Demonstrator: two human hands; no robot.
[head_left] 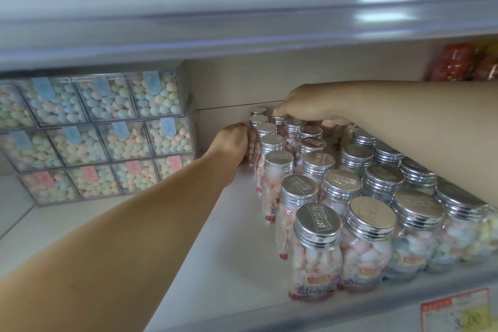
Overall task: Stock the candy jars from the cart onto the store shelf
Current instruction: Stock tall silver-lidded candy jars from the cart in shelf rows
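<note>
The left arm stretches from the lower left across the shelf toward its back edge, and the left hand lies knuckles-up against the outer side of the leftmost row of candy jars. Its fingers curl toward a jar near the back. They are hidden behind the hand, so I cannot tell whether they close round the glass or only press on it. The right arm comes in from the right edge, passing above the rows. The right hand arches down at the back with bent fingertips on the lid of a rear jar. I cannot tell whether it grips that jar or just touches it. The jars stand upright and close together on the right part of the shelf, in rows running from the front edge to the back. All carry ridged silver lids. The left rows hold pink and white sweets, and the rows further right hold mixed pastel ones. In the back left corner, clear boxes of pastel candy are stacked in 3 tiers, with blue tabs on the upper 2 and pink tabs on the lowest. Orange packets sit at the back right, and a price tag hangs on the front edge.
</note>
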